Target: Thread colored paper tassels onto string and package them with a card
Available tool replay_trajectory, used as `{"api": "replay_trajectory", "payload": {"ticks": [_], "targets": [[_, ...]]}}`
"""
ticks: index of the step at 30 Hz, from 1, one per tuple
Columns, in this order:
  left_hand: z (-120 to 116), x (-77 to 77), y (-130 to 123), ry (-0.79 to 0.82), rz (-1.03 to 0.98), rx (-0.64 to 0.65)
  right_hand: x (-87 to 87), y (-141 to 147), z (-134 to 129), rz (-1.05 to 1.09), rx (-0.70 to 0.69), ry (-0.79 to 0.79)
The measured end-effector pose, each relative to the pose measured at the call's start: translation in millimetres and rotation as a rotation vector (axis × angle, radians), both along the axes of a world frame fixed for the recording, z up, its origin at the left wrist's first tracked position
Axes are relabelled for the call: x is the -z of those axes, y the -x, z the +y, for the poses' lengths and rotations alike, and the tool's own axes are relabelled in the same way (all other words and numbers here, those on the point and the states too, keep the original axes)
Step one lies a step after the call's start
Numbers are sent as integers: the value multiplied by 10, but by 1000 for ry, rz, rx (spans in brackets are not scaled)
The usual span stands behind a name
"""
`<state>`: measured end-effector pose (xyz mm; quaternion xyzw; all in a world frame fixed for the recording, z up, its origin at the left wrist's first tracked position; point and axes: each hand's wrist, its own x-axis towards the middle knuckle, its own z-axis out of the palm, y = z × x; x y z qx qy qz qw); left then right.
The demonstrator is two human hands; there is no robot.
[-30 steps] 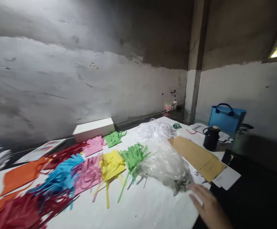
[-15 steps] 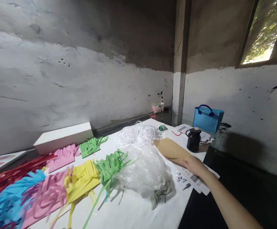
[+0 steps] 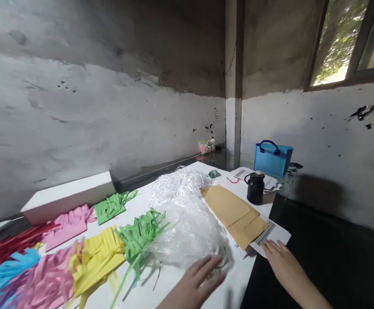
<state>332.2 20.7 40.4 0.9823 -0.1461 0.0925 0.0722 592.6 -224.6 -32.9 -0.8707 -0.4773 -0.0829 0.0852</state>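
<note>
My left hand [image 3: 198,281] is over the near end of a clear plastic bag [image 3: 187,229], its fingers stretched out and nothing in them. Part of the bag's gathered end is hidden behind it; I cannot tell whether they touch. My right hand [image 3: 281,262] is open too, fingers extended at the edge of some white printed sheets [image 3: 275,236]. Brown paper envelopes [image 3: 230,208] lie overlapping on top of those sheets, just beyond my right fingertips. Behind the bag is a tangled heap of shiny clear strands [image 3: 180,182].
Fringed strips in green [image 3: 140,234], yellow [image 3: 99,253], pink [image 3: 53,279] and blue [image 3: 11,274] line the left side. A white box [image 3: 71,193] stands by the wall. A black jug [image 3: 255,189] and a blue bag [image 3: 273,159] stand at the back right.
My left hand has come into view from below. The right hand has drawn back off the brown envelopes, which now lie fanned out toward me. The view has turned slightly right.
</note>
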Motion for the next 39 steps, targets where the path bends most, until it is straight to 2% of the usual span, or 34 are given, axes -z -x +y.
{"api": "replay_trajectory", "payload": {"ticks": [3,5,8,12,16,19,23,28,32,36,39], "targets": [[-210,52,-916,-48,90,25,-110,75,-47,-77,-45,-29],[-208,144,-1406,-49,89,2,-228,122,-100,-99,-93,-56],[-73,265,-1790,-56,91,-48,-324,157,-218,-71,-126,-73],[58,350,-1831,-69,90,-106,-200,158,-261,-58,-89,-70],[66,373,-1814,-55,65,-198,-23,193,-44,-88,-49,-78],[98,355,-1840,-30,42,-329,-64,185,98,-105,-13,-86],[147,317,-1825,-3,49,-434,-328,77,71,-112,34,-118],[52,319,-1760,28,62,-367,-698,-53,-95,-131,-119,-148],[47,325,-1747,111,87,-361,-1041,-71,-261,-261,-147,-241],[183,312,-1732,243,114,-414,-1478,-14,-527,-381,-255,-338],[237,268,-1716,391,114,-433,-1785,56,-895,-497,-326,-497]]}}
